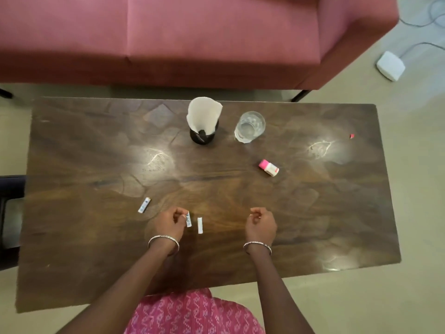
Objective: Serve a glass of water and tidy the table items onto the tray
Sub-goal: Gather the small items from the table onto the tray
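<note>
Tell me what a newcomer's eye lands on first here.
The pink-red sofa fills the top, behind a dark wooden table. At the table's far edge stand a black holder with a white napkin and a clear glass; near the front, the left hand pinches a small white sachet.

Open tabletop runs between the left hand [169, 221] and the right hand [261, 225], broken only by a white sachet [199, 225] lying just beside the printed sachet [188, 219] pinched in the left hand. A third sachet [144, 205] lies near the left hand's outer side. Ahead of the right hand the table [96, 141] is free up to a pink-capped bottle [268, 167] on its side. Beyond it, a glass [250, 126] and a black napkin holder [203, 136] stand close together near the far edge. A red scrap [352, 136] lies well out past the right hand.
</note>
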Tool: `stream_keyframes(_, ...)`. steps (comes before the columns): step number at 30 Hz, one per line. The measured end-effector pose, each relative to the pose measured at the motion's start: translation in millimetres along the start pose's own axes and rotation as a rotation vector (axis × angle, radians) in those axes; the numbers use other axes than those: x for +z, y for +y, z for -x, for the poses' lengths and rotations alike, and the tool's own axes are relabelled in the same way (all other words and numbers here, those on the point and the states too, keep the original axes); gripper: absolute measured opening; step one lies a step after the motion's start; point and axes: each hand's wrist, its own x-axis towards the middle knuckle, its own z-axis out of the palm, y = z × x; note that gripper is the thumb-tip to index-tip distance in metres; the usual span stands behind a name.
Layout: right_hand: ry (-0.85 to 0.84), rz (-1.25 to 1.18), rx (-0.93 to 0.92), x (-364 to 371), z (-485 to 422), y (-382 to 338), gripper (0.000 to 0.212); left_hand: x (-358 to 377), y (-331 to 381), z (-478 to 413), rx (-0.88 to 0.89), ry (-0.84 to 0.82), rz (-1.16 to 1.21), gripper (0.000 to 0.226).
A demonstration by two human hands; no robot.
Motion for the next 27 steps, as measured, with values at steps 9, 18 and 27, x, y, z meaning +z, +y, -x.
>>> stream_keyframes(9, -0.048, -0.057, 0.241, -2.6, -39.5, 51.8, 0.036, 38.6, 19.7, 1.6, 0.012, 0.058, -0.276, 0.008)
stream_keyframes(18, -0.093, -0.08, 0.235, 19.4, -44.2, 54.5, 0.018, 61.6, 16.2, 1.6, -0.154, 0.081, -0.341, 0.074)
stream_keyframes(27, -0.163, -0.173, 0.143, 39.0, 11.8, 43.8, 0.016, 59.3, 9.9, -4.3, -0.159, 0.231, -0.15, 0.038)
